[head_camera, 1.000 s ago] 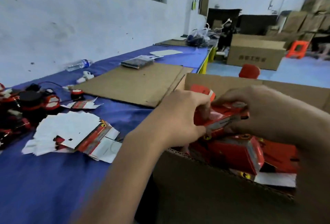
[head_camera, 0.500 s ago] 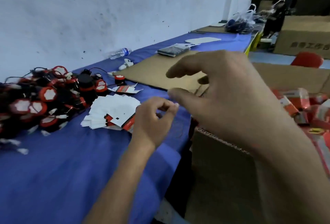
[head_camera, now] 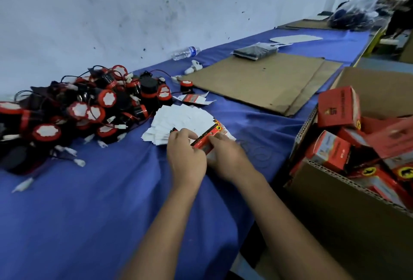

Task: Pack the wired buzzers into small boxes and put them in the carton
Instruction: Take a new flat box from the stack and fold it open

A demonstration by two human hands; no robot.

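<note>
I see the tabletop (head_camera: 89,224), carton (head_camera: 348,217) at right holding packed boxes (head_camera: 338,107), buzzer pile (head_camera: 73,112) at left. My left hand (head_camera: 185,157) and right hand (head_camera: 225,154) grip one flat box blank (head_camera: 204,140), fingers curled, atop the blank stack (head_camera: 178,121).

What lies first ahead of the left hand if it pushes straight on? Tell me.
The left hand points away over the stack of flat boxes; beyond that, probably the buzzer pile, though depth is unclear.
</note>
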